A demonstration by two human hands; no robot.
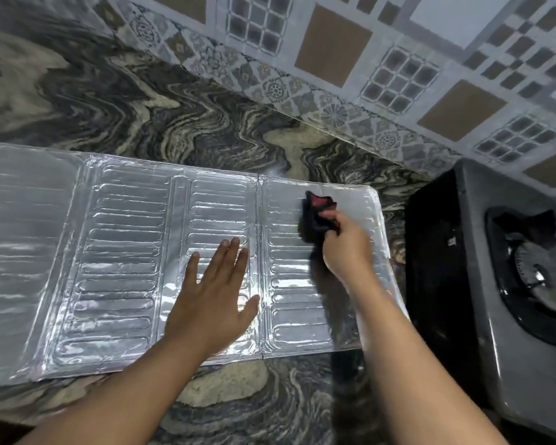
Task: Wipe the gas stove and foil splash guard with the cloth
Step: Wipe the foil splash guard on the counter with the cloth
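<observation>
The foil splash guard [119, 258] lies unfolded and flat on the marble counter, its embossed panels stretching from the left edge to near the stove. My left hand [217, 293] presses flat on its middle panel, fingers spread. My right hand [345, 248] grips a dark cloth with red patches [316, 216] and holds it against the guard's rightmost panel, near the far corner. The gas stove [501, 322] stands at the right, grey-bodied with a black burner grate.
The swirled grey and cream marble counter [174, 114] runs behind and in front of the guard. A patterned tile wall [366, 59] rises along the back. The stove's black side panel [437, 268] sits close to the guard's right edge.
</observation>
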